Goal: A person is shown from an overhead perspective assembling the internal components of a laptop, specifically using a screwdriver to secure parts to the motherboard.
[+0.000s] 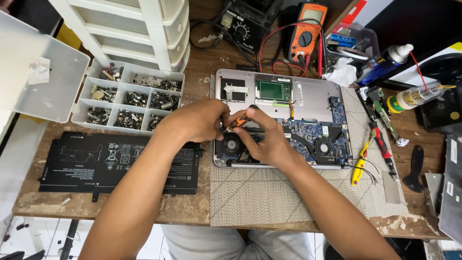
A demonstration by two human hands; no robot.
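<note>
An opened laptop chassis [308, 98] lies on a grey woven mat [260, 192], its blue circuit board [313, 132] and two fans exposed. My right hand [267, 139] grips a small orange-handled screwdriver [238, 122] over the left fan [232, 144]. My left hand [195, 121] meets it from the left, fingertips pinched at the tool's tip. What the fingertips hold is hidden.
A flat black battery pack [115, 161] lies left of the mat. A compartment box of screws [127, 101] sits behind it, beside white drawers [139, 29]. An orange multimeter [308, 33], spray can [385, 60], glue bottle [414, 96], screwdrivers [382, 147] and cutters [360, 161] crowd the right.
</note>
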